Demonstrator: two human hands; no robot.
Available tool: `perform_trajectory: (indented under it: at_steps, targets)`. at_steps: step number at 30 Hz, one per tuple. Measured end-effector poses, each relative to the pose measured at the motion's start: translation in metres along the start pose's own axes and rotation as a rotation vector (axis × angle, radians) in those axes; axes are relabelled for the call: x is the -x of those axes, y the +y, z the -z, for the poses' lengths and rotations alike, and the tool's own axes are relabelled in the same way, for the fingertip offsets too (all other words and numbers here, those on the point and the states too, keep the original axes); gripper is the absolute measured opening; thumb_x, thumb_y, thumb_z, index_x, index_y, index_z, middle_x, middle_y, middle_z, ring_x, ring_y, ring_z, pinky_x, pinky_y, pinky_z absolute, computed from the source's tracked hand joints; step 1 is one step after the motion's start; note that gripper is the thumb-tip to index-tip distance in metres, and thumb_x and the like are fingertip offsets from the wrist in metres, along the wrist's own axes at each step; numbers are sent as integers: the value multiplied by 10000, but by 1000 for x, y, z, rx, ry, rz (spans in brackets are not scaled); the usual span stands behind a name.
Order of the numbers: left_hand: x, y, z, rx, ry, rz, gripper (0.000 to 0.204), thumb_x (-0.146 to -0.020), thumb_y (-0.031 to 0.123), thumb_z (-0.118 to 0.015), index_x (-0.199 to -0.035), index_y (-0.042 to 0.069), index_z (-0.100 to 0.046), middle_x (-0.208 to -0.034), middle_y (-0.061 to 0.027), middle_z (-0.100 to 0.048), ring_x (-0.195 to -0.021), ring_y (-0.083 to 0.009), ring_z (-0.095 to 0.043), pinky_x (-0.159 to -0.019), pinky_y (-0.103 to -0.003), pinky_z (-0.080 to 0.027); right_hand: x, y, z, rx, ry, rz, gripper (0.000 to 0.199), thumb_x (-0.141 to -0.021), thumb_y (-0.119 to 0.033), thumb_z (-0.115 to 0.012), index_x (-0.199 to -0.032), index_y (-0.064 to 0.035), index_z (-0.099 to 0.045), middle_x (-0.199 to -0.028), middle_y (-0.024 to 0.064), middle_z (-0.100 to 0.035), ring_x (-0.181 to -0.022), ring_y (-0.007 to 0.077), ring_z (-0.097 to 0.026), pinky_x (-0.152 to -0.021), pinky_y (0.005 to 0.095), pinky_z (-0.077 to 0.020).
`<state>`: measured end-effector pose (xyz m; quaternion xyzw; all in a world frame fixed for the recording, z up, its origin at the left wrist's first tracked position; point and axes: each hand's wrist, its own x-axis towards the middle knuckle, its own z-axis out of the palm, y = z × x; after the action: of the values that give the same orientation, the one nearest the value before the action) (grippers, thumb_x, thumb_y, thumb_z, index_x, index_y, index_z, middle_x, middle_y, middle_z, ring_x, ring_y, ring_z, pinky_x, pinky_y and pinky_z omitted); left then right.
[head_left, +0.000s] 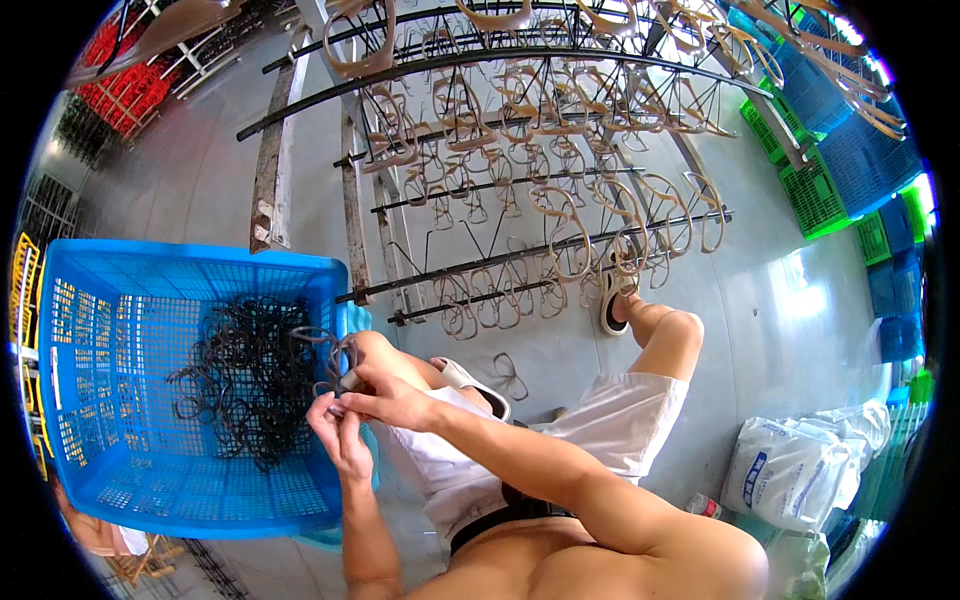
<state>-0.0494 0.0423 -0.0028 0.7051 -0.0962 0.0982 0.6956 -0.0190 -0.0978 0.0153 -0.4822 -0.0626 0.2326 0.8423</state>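
My left hand (343, 436) and my right hand (395, 399) meet over the right rim of a blue plastic basket (200, 510). Between them both hands pinch a grey spectacle front (322, 337), its loops pointing away from me over the rim. My fingers partly cover it, so whether it is one piece or several I cannot tell. Something small and pale (350, 380) shows at the right fingertips, too small to name. Inside the basket lies a tangled heap of dark spectacle frames (250, 380), just left of my hands.
Ahead stands a metal rack (272, 190) whose black bars (450, 65) carry many brownish spectacle frames (555, 225). One loose frame (509, 376) lies on the grey floor near my shoe. White bags (795, 475) sit at right; green crates (812, 197) and blue crates (868, 165) are stacked behind.
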Motion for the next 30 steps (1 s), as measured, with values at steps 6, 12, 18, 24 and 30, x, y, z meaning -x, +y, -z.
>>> perform_trajectory:
  at_steps: [6,12,18,24,30]
  targets:
    - [-11,25,-14,259,44,245,523,-836,8,-412,-1335,109,-294,-861,-23,-472,-708,-90,-426,-653,-221,-397,14,5,22,320,15,184,337,-905,-214,-583,-1114,26,-473,-805,61,-551,-732,116,-526,-635,258,-443]
    - [-9,24,-16,427,88,346,518,-778,-26,-403,-1275,107,-334,-827,-30,-476,-716,-86,-445,-647,-203,-399,18,-11,16,499,-71,137,359,-855,-208,-650,-1101,17,-518,-875,97,-533,-854,149,-548,-738,286,-453]
    - [-22,36,2,-157,81,386,331,-890,43,-448,-1198,104,-343,-716,-59,-515,-530,-128,-535,-420,-221,-406,48,-11,34,1084,281,260,341,-829,-31,-509,-1169,-6,-495,-1081,194,-520,-997,351,-545,-791,381,-486]
    - [-46,32,53,-744,174,462,343,-968,277,-419,-1166,22,-537,-585,-47,-539,-439,-110,-481,-433,-256,-396,94,-24,92,1258,552,-37,340,-836,-62,-490,-1160,15,-425,-986,243,-567,-838,413,-597,-694,457,-511]
    - [-60,46,80,-823,504,134,332,-966,265,-417,-996,4,-620,-726,-80,-536,-642,-171,-544,-577,-302,-418,133,-90,99,994,728,239,199,-844,20,-460,-1032,15,-524,-850,179,-606,-651,326,-585,-562,366,-487]
